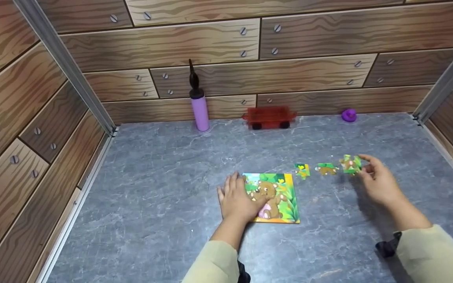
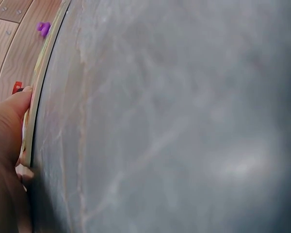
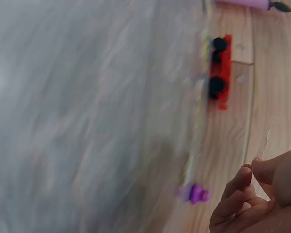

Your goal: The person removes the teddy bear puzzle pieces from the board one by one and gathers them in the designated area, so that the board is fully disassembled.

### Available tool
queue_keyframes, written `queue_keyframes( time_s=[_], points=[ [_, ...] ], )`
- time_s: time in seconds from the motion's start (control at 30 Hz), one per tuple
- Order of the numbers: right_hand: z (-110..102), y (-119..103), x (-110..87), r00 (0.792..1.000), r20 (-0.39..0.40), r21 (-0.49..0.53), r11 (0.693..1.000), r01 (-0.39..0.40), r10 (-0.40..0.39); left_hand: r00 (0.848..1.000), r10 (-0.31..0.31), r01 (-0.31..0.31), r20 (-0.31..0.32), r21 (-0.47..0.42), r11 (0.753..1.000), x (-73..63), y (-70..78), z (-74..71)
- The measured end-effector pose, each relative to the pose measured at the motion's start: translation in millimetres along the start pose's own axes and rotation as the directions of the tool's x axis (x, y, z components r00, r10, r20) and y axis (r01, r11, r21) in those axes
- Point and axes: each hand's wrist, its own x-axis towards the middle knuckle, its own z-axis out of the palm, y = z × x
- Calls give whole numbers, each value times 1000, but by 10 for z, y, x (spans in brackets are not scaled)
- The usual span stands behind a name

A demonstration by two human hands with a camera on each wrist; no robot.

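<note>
A square bear puzzle (image 1: 289, 200) lies on the grey tabletop. My left hand (image 1: 239, 200) rests on its left side, with the fingers straight along the left edge and the thumb across the bear picture. In the left wrist view the thumb (image 2: 12, 111) lies against the puzzle's thin edge (image 2: 37, 102). My right hand (image 1: 380, 184) pinches a puzzle piece (image 1: 350, 164) by its right edge between thumb and fingers. Left of that piece, a brown-and-green puzzle piece (image 1: 326, 169) and a yellow-and-green one (image 1: 302, 170) lie in a row.
Along the back wall stand a purple hand pump (image 1: 200, 112) with a black nozzle, a red toy wagon (image 1: 270, 117) with black wheels and a small purple toy duck (image 1: 348, 115). Wood-patterned panels (image 1: 210, 43) enclose the tabletop (image 1: 151, 177) at the back and both sides.
</note>
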Motion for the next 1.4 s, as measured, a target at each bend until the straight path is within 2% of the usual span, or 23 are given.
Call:
queue_keyframes(
  time_s=[0.23, 0.33, 0.53, 0.77, 0.97, 1.17, 1.4],
  points=[
    [-118, 174, 72, 993, 6, -76, 990, -116, 116, 1000, 2, -2, -8, -13, 1000, -3, -15, 10],
    [-172, 237, 107, 982, 23, -102, 978, -184, 188, 1000, 0, -1, -7, -9, 1000, 3, -14, 13],
    [-264, 414, 162, 971, 39, -150, 962, -228, 236, 1000, 8, -8, -11, 3, 1000, 22, 4, 23],
    [-287, 515, 209, 925, 117, -173, 925, -339, 361, 1000, -6, 6, 14, 8, 1000, 13, 2, 0],
    [-290, 548, 250, 917, 112, -158, 918, -365, 384, 1000, -10, 10, 20, 11, 1000, 3, 8, -26],
    [-303, 567, 253, 888, 111, -79, 895, -440, 446, 1000, -1, 1, 19, 9, 1000, 10, 10, -4],
    [-282, 566, 284, 897, 126, -150, 902, -404, 423, 1000, -1, 1, 12, 27, 1000, 12, -13, 5]
  ],
)
